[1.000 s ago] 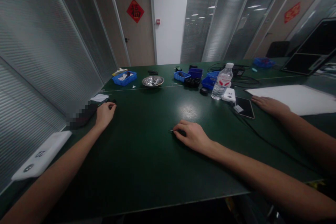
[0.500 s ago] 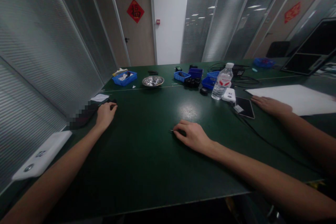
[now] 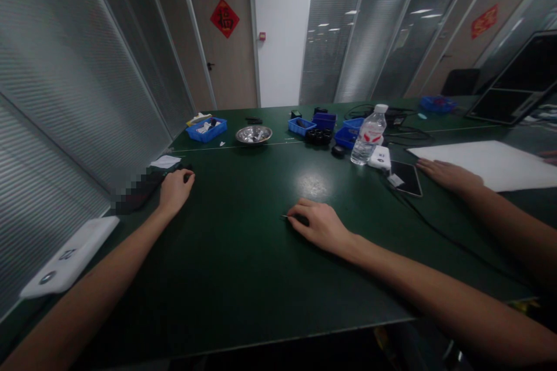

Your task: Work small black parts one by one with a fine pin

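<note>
The white numbered unit (image 3: 69, 255) lies nearest the person, beside the left forearm, left of and nearer than the fingers of both hands. The right hand (image 3: 321, 226) rests on the green table (image 3: 235, 255) with its fingers curled; thumb and index finger are closed in a pinch on a thin, light-coloured piece (image 3: 284, 216). One end of the piece is located between these fingertips; the free end projects to their left, roughly parallel to the table surface. Whether it contacts that surface cannot be determined. The left hand (image 3: 174, 190) is positioned farther out, well apart from the piece and to its left. Its thumb and index fingertips are close together, with a dark item (image 3: 187, 176) visible at the gap; whether they grip it cannot be determined. A dark object (image 3: 141, 191), partly pixelated, lies left of the left-hand fingers. Beyond and right of the right-hand fingers lies a dark flat device (image 3: 407, 178), with another person's hand (image 3: 450, 177) just to its right at a white sheet (image 3: 505, 156). A water bottle (image 3: 369, 139) stands upright beyond and right of the right-hand fingers. Farther out, a metal bowl (image 3: 254, 142) sits beyond both hands, laterally between their fingers. A blue tray (image 3: 209, 135) sits beyond the left-hand fingers, slightly to their right.
</note>
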The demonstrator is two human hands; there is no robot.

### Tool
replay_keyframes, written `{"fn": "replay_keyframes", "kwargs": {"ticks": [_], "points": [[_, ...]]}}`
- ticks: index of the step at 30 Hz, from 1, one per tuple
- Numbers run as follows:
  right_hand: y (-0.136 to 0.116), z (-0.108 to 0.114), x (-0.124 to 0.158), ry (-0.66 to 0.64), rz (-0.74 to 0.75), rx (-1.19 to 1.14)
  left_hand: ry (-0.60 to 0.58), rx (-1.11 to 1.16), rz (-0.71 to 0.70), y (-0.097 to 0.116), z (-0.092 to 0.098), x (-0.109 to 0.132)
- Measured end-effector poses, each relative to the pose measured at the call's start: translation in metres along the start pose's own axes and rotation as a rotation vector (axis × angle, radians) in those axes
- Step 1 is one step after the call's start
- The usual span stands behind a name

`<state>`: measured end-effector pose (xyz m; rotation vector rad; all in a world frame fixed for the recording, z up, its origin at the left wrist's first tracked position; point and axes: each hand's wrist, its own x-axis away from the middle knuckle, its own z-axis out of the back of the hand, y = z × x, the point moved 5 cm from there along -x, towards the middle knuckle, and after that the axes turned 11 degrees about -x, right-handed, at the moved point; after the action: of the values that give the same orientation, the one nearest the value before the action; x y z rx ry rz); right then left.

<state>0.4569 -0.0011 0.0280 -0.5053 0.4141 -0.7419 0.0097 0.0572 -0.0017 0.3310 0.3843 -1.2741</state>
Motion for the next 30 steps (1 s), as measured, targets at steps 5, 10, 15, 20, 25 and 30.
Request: {"fn": "replay_keyframes", "kwargs": {"ticks": [5, 10, 15, 20, 25, 30], "points": [[0.002, -0.001, -0.001, 0.009, 0.01, 0.016, -0.004, -0.037, 0.002, 0.003, 0.003, 0.002], [0.002, -0.002, -0.001, 0.005, 0.002, 0.019, 0.006, -0.078, -0.008, 0.005, 0.006, 0.005], [0.002, -0.002, -0.001, 0.011, 0.011, 0.016, -0.002, -0.098, -0.021, 0.006, 0.006, 0.005], [0.002, -0.002, -0.001, 0.01, 0.008, 0.017, 0.0, -0.086, -0.005, 0.006, 0.008, 0.005], [0.002, -0.002, -0.001, 0.006, 0.005, 0.02, -0.016, -0.125, 0.046, 0.007, 0.011, 0.006], [0.002, -0.001, -0.001, -0.004, -0.002, 0.011, -0.048, -0.074, 0.065, 0.005, 0.008, 0.004]]}}
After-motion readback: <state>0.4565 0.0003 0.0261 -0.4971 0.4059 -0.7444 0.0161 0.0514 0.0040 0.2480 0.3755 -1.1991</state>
